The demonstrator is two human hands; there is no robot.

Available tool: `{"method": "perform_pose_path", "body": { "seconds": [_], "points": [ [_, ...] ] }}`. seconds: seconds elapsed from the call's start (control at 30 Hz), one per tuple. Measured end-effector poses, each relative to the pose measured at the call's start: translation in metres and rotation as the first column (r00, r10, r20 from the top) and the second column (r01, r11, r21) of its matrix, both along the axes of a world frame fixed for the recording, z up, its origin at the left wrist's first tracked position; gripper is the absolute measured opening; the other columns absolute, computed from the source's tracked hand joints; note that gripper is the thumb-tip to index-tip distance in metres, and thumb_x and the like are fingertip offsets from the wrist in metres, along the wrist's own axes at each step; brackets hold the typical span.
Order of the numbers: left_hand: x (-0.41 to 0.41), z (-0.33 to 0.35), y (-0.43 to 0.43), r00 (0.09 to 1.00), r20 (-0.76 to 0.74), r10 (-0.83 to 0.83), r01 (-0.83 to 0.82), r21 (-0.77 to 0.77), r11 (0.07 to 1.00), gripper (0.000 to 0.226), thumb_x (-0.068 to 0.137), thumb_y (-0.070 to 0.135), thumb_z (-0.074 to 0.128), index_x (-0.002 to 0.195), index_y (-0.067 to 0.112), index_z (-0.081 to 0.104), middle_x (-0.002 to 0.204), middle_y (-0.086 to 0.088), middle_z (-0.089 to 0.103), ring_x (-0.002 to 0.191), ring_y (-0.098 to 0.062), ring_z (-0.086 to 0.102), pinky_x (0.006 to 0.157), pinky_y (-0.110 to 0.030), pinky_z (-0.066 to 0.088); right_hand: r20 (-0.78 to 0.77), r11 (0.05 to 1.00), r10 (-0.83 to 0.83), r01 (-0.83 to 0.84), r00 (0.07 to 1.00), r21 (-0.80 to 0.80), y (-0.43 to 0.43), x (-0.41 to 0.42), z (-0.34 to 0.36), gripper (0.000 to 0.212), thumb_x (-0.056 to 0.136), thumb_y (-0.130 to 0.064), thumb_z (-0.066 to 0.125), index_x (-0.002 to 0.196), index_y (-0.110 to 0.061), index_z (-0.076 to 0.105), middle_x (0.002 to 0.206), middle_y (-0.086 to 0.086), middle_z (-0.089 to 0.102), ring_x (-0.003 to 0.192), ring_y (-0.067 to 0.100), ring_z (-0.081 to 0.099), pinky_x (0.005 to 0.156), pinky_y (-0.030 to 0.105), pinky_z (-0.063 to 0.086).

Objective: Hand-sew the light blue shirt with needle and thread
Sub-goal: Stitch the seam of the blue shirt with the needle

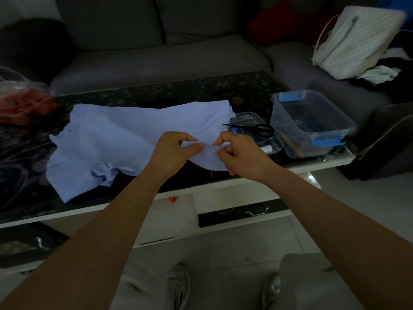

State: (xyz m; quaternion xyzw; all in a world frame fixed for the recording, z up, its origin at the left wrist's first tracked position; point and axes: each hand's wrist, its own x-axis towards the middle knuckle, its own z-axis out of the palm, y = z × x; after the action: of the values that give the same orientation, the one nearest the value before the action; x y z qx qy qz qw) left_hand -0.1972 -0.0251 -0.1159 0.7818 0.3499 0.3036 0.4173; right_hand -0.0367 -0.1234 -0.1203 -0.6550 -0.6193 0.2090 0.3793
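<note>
The light blue shirt lies spread on the dark patterned table. My left hand pinches a raised fold of the shirt near its right edge. My right hand sits just to the right of that fold, with its thumb and fingers pinched on a thin needle that points into the fold. A pale thread hangs down from below my right hand over the table's front edge.
Black scissors and a white thread spool rest on a flat clear lid right of the shirt. A clear box with blue clips stands further right. A plastic bag with red contents sits far left. A sofa lies behind.
</note>
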Motion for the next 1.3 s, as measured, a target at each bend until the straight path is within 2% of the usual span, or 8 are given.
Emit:
{"method": "perform_pose_path", "body": {
  "seconds": [0.2, 0.43, 0.6, 0.73, 0.83, 1.0, 1.13, 1.3],
  "points": [
    [-0.0009, 0.0017, -0.0016, 0.999, -0.037, -0.018, 0.019, 0.044, 0.999, 0.010, 0.084, 0.021, 0.070, 0.077, 0.015, 0.072, 0.074, -0.011, 0.069, 0.067, -0.014, 0.060, 0.061, -0.020, 0.047, 0.045, 1.000, -0.015, 0.015, 0.999, 0.001, 0.0014, -0.0011, -0.0030, 0.006, 0.094, -0.009, 0.053, 0.091, -0.011, 0.058, 0.049, 0.001, 0.058, 0.043, 0.005, 0.052, 0.050, 0.021, 0.044],
    [-0.0023, 0.0030, -0.0035, 1.000, -0.007, -0.009, 0.010, 0.007, 1.000, 0.009, 0.083, 0.018, 0.072, 0.080, 0.010, 0.075, 0.079, -0.016, 0.071, 0.071, -0.024, 0.065, 0.064, -0.030, 0.052, 0.015, 1.000, -0.020, 0.020, 1.000, 0.015, 0.0021, -0.0013, -0.0061, 0.006, 0.095, -0.011, 0.054, 0.092, -0.009, 0.059, 0.046, -0.002, 0.054, 0.044, 0.008, 0.051, 0.054, 0.031, 0.048],
    [-0.0010, 0.0044, -0.0041, 1.000, -0.008, 0.013, -0.013, 0.005, 1.000, 0.009, 0.082, 0.018, 0.073, 0.079, 0.010, 0.074, 0.079, -0.017, 0.071, 0.074, -0.027, 0.065, 0.065, -0.032, 0.052, 0.026, 1.000, -0.022, 0.022, 0.999, 0.002, 0.0014, -0.0018, -0.0060, 0.006, 0.096, -0.013, 0.054, 0.090, -0.011, 0.056, 0.051, 0.004, 0.059, 0.044, 0.006, 0.051, 0.051, 0.022, 0.042],
    [-0.0006, 0.0044, -0.0052, 1.000, -0.020, 0.013, -0.013, -0.024, 1.000, 0.013, 0.082, 0.019, 0.073, 0.081, 0.007, 0.075, 0.078, -0.015, 0.072, 0.075, -0.028, 0.067, 0.069, -0.037, 0.055, 0.050, 0.999, -0.036, 0.036, 0.998, -0.004, 0.0038, -0.0022, -0.0074, 0.008, 0.095, -0.015, 0.055, 0.088, -0.011, 0.055, 0.056, 0.011, 0.063, 0.049, 0.014, 0.057, 0.054, 0.029, 0.047],
    [-0.0004, 0.0047, -0.0066, 1.000, -0.026, -0.013, 0.012, -0.038, 0.999, 0.014, 0.082, 0.018, 0.073, 0.083, 0.005, 0.076, 0.078, -0.014, 0.072, 0.074, -0.025, 0.068, 0.070, -0.035, 0.055, 0.073, 0.998, -0.057, 0.058, 0.996, -0.003, 0.0052, -0.0030, -0.0082, 0.012, 0.095, -0.019, 0.056, 0.087, -0.012, 0.053, 0.056, 0.010, 0.064, 0.051, 0.016, 0.058, 0.055, 0.031, 0.049],
    [-0.0007, 0.0043, -0.0039, 0.998, -0.034, 0.054, -0.055, -0.036, 0.998, 0.015, 0.082, 0.020, 0.073, 0.083, 0.005, 0.075, 0.079, -0.016, 0.071, 0.072, -0.022, 0.067, 0.066, -0.030, 0.054, -0.051, 0.999, -0.023, 0.021, 0.998, -0.039, 0.0027, -0.0015, -0.0053, 0.008, 0.098, -0.018, 0.053, 0.100, -0.013, 0.058, 0.053, 0.004, 0.063, 0.045, 0.002, 0.054, 0.050, 0.009, 0.036],
    [-0.0015, 0.0060, -0.0034, 0.996, -0.067, 0.056, -0.061, -0.079, 0.995, 0.018, 0.082, 0.023, 0.073, 0.084, 0.005, 0.075, 0.079, -0.014, 0.072, 0.073, -0.023, 0.068, 0.068, -0.032, 0.056, -0.084, 1.000, -0.010, 0.008, 0.996, -0.015, 0.0021, -0.0019, -0.0030, 0.007, 0.097, -0.016, 0.054, 0.094, -0.015, 0.061, 0.050, 0.001, 0.061, 0.045, 0.004, 0.054, 0.053, 0.013, 0.041],
    [-0.0021, 0.0087, -0.0043, 0.998, -0.054, 0.041, -0.047, -0.118, 0.992, 0.015, 0.083, 0.021, 0.071, 0.086, 0.007, 0.074, 0.077, -0.004, 0.070, 0.063, -0.004, 0.065, 0.058, -0.013, 0.051, -0.145, 0.999, 0.018, -0.024, 0.989, -0.042, 0.0010, 0.0012, -0.0002, 0.009, 0.097, -0.012, 0.054, 0.095, -0.012, 0.064, 0.045, -0.004, 0.058, 0.045, 0.009, 0.051, 0.051, 0.025, 0.045]
  ]
}}
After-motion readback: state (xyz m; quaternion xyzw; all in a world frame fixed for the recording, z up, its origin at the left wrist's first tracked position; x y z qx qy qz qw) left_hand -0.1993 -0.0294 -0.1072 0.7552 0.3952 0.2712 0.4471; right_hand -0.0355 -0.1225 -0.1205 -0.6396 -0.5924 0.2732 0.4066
